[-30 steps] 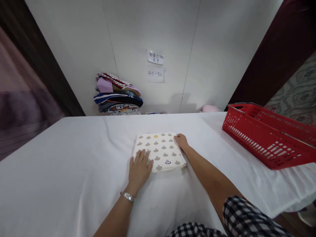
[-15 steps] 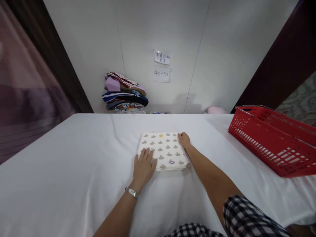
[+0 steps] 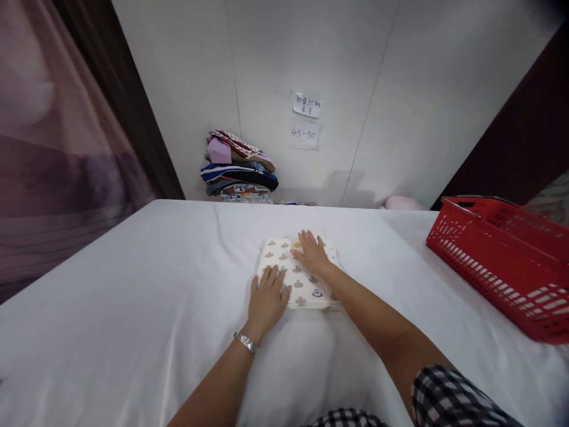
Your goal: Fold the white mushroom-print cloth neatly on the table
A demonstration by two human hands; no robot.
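A folded white cloth [image 3: 299, 284] with a grey mushroom-like print and a few coloured figures lies flat on the white-covered table [image 3: 133, 308]. My left hand [image 3: 268, 301], a silver bracelet at its wrist, rests open on the near left part of the cloth with its fingers stretched forward. My right hand [image 3: 312, 254] lies palm down across the cloth's upper middle, fingers spread and reaching toward the far edge. Neither hand grips anything. The right forearm hides part of the cloth's right side.
A red perforated basket [image 3: 498, 255] with metal handles stands at the table's right. Beyond the far edge is a stack of folded fabrics [image 3: 240, 169] against the wall. Two paper notes [image 3: 305, 121] hang above. A pink rounded object [image 3: 402, 203] shows behind the edge.
My right hand has left the cloth's far right corner and moved left onto its top, its fingers opening out. My left hand stays in place on the cloth. The view has shifted slightly.
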